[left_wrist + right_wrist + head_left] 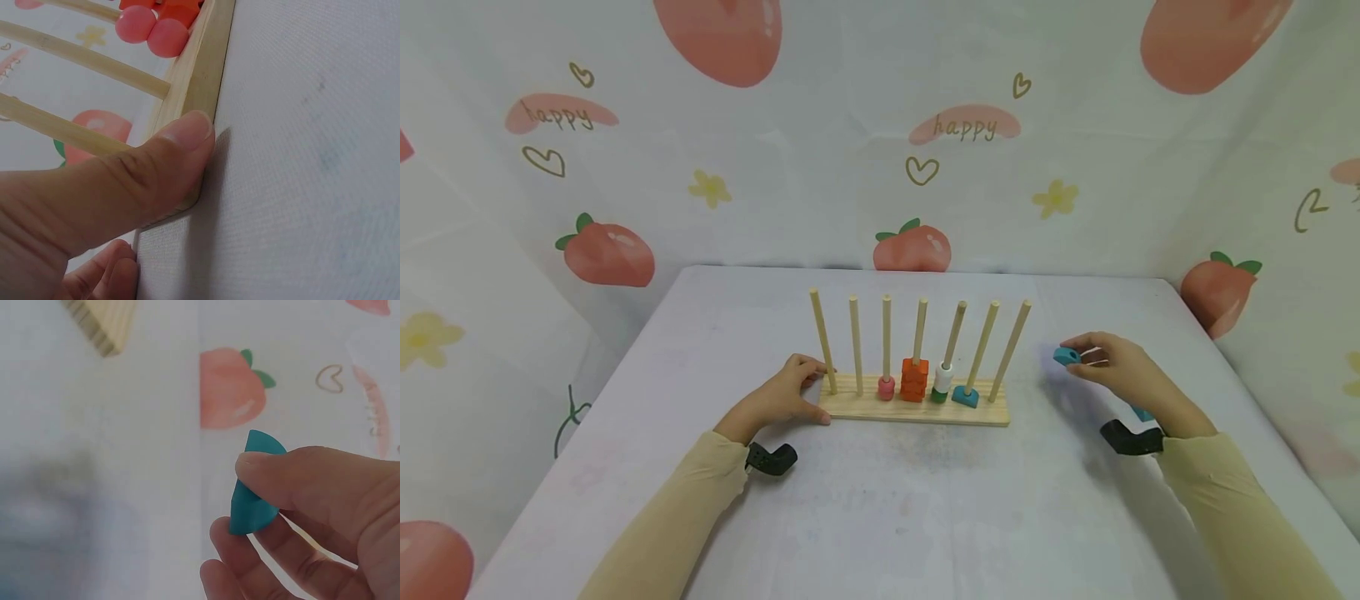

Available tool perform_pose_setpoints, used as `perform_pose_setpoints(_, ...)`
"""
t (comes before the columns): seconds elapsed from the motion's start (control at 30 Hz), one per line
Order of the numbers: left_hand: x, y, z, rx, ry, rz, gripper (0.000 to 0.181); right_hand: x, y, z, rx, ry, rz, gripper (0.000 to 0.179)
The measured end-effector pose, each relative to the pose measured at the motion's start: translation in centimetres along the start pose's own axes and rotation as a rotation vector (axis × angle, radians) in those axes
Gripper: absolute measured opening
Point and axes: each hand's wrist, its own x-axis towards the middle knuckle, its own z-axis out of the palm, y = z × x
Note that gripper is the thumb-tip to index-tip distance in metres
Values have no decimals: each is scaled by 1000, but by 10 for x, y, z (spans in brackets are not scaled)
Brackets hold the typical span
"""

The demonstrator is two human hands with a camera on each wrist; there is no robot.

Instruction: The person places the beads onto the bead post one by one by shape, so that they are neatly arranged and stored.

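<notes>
A wooden peg board point(917, 410) with several upright pegs stands on the table. At its left end my left hand point(786, 392) grips the base, with the thumb point(181, 140) along the front edge and the fingers round the back. Pink beads point(886, 388), orange blocks point(914, 381), white and green beads point(942, 383) and a blue half-round bead point(966, 396) sit on the middle pegs. Off the board's right end, my right hand point(1116, 367) pinches another blue half-round bead point(253, 503) between thumb and fingers, held up above the table.
A further blue piece point(1142, 413) lies on the table, partly hidden beneath my right wrist. A printed cloth point(820, 167) hangs behind the white table point(880, 517). Each wrist wears a black band. A green cord point(571, 417) shows by the table's left edge.
</notes>
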Motion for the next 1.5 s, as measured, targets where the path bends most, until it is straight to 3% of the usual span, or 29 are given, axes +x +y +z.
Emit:
perform_pose_setpoints(0.33, 1, 1, 0, 20, 5, 1, 81, -12, -33, -10, 3, 99, -65, 43)
perform_pose_setpoints(0.57, 0, 1, 0, 39, 13, 3, 79, -19, -53, -16, 2, 237, -149, 37)
perform_pose_setpoints(1.07, -1, 2, -1, 28, 13, 6, 79, -19, -80, -19, 254, 475, -257, 35)
perform_pose_setpoints(1.5, 0, 1, 0, 30, 17, 3, 78, -20, -114, -18, 369, 516, -529, 36)
